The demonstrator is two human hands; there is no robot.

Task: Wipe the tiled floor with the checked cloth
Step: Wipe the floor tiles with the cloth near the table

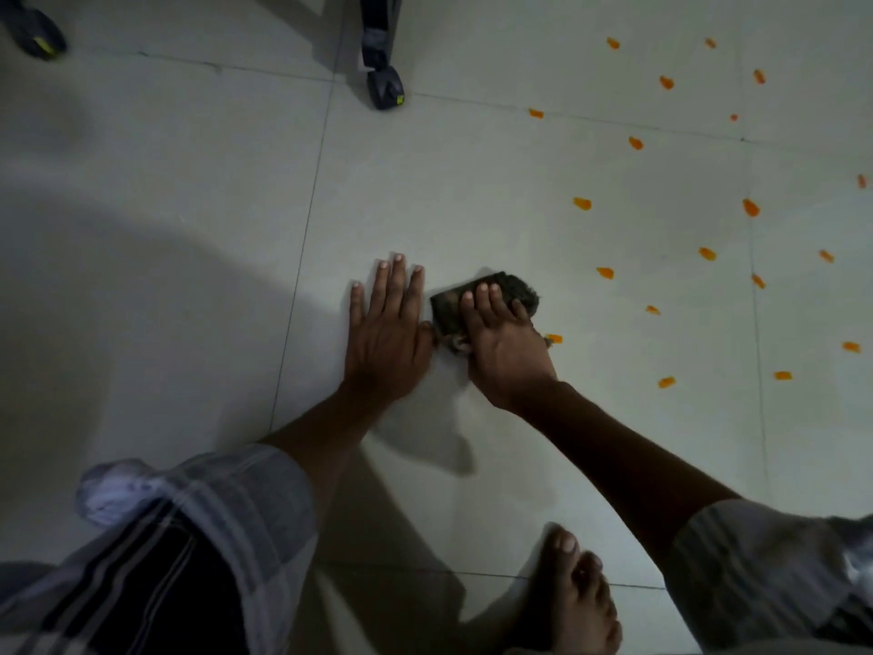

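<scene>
A small dark folded cloth [515, 288] lies on the pale tiled floor [189, 229] near the middle of the view. My right hand [505, 347] lies on top of it, fingers stretched over the cloth and pressing it down, with the thumb tucked at its near edge. My left hand [385, 333] rests flat on the bare tile just left of the cloth, fingers straight and spread. Several orange smears [751, 208] dot the tiles to the right of the cloth, the closest one [553, 338] right beside my right hand.
Two dark tripod or stand feet stand at the back, one at the top middle [385, 89] and one at the top left corner [38, 37]. My bare foot [574, 593] rests on the tile at the bottom, with my clothed knee [165, 550] at lower left.
</scene>
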